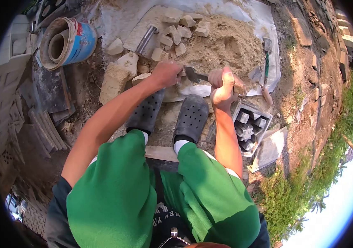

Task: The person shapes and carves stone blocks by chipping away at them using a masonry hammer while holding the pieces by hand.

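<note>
My right hand [222, 89] is closed around the handle of a flat-bladed hand tool [192, 75], thumb along the top. Its dark metal blade points left, and a light wooden end shows beyond the hand. My left hand [167, 74] is closed close to the blade tip; what its fingers hold, if anything, is hidden. Beyond both hands lies a heap of sandy material [230, 45] on a pale sheet [116, 18]. Several stone chunks [176, 33] and a metal cylinder [146, 40] rest on a board left of the heap.
A blue-and-white bucket [83, 45] stands at the left, with another container inside. Right of my shoes [191, 118] is a rectangular mould frame [235, 113] with a star-shaped piece [245, 131]. A trowel [266, 94] and a green-handled tool [266, 60] lie at the sheet's right edge.
</note>
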The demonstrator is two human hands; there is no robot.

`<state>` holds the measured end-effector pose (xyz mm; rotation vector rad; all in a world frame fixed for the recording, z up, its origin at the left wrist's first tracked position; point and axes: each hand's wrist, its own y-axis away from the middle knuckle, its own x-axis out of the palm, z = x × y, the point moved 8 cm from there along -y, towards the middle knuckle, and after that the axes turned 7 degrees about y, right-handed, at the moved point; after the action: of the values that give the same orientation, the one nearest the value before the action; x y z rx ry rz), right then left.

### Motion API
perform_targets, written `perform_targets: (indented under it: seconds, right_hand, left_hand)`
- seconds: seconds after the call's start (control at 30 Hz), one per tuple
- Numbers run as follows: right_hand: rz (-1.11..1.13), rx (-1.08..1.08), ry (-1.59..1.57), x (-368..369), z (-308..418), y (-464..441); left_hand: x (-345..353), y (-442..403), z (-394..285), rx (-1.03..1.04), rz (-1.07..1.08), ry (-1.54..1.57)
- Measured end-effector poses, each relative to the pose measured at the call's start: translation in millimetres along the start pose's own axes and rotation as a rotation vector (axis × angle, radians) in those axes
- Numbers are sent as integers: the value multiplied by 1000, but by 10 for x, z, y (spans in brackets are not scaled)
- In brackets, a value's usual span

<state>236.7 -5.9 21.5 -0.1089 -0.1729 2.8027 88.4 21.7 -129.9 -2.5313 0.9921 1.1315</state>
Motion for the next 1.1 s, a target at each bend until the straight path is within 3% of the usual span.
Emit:
perform_targets:
  seconds: [0.13, 0.2, 0.27, 0.33, 0.4, 0.57, 0.6, 0.67, 0.77, 0.8, 0.9, 1.0, 1.07, 1.1]
  right_hand:
    - [28, -2, -32, 12, 525, -88]
    - [64, -40, -240, 18, 760, -68]
    - [51, -72, -154, 58, 911, -41]
    - [79, -104, -21, 123, 717, 24]
    - [50, 38, 158, 98, 59, 216]
    - [-25, 117, -31, 35, 80, 32]
    - [-6, 16, -62, 75, 393, -39]
    - [-43, 24, -260, 34, 667, -69]
    - [-9, -64, -283, 67, 849, -89]
    - [-23, 15, -285, 95, 708, -54]
    - [-1, -23, 136, 200, 157, 71]
    - [44, -7, 107, 183, 146, 18]
    - [-42, 99, -162, 92, 402, -90]
    - [-34, 26, -288, 83, 580, -113]
  left_hand:
    - [-36, 15, -25, -8, 4, 47]
    - [-40, 3, -30, -1, -3, 38]
    - [-33, 4, -22, -25, 11, 3]
    - [-56, 17, -23, -40, 35, -32]
    - [-38, 16, -29, -46, 99, -64]
    - [15, 17, 6, -22, 135, -59]
    - [7, 14, -1, -17, 130, -60]
    - [32, 24, 15, -20, 107, -76]
    - [20, 12, 12, -7, 71, -94]
    - [15, 12, 5, 7, 65, -95]
    - [45, 17, 24, -1, 88, -118]
    - [42, 13, 20, -20, 91, -136]
    - [41, 9, 35, -7, 84, -123]
    - [46, 15, 32, 0, 72, -103]
